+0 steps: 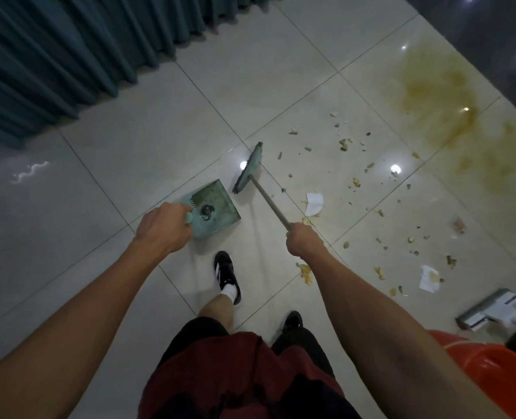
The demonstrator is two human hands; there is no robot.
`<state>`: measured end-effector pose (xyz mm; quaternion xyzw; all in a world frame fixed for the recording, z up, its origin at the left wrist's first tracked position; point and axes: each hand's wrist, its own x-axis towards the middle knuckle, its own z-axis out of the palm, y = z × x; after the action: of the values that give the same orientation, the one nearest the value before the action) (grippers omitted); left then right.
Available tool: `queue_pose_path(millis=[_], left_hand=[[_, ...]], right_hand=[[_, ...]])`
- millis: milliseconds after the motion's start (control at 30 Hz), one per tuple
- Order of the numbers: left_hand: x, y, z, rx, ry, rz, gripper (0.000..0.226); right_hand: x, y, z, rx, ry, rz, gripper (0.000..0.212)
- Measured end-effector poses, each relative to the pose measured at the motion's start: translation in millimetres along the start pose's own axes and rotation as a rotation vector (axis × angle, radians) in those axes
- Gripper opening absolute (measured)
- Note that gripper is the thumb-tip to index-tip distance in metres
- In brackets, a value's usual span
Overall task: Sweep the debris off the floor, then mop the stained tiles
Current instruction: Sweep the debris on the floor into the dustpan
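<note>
**Q:** How are the hands configured?

**A:** The left hand (163, 228) is curled over the handle of the dustpan (220, 204). The right hand (305, 241) is clamped round the upper end of the broom (264, 193). The hands are held apart, each on its own tool.

**Q:** Where are the tools located?

**A:** The dustpan is seen just beyond the left hand, on the floor tiles (160, 140). A dark clump (207, 210) is contained in it. The broom head (248, 169) is positioned beyond and between both hands, near the dustpan's far corner. Whether contact is made cannot be determined.

**Q:** Where is the material to be removed?

**A:** Debris (346, 145) is scattered beyond the right hand and to its right. One paper scrap (314, 204) is found just right of the broom shaft. A second scrap (429, 278) is found well to the right. A yellow-brown stain (441, 95) is spread far beyond the right hand.

**Q:** What else is registered?

**A:** A mop head (489, 308) and an orange bucket (489, 373) are located right of the right forearm. A black shoe (225, 272) is placed between the hands. A curtain (69, 49) is hung beyond the left hand.
</note>
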<state>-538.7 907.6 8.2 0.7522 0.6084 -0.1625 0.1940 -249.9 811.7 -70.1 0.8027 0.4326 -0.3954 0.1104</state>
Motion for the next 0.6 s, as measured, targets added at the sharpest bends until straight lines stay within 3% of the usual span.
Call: queue_pose_path(millis=[267, 600], left_hand=[[71, -38, -27, 0.037, -0.023, 0.077, 0.027], [90, 4, -33, 0.069, -0.064, 0.189, 0.029]], right_hand=[[52, -69, -8, -0.059, -0.037, 0.060, 0.034], [37, -26, -9, 0.048, -0.024, 0.213, 0.035]])
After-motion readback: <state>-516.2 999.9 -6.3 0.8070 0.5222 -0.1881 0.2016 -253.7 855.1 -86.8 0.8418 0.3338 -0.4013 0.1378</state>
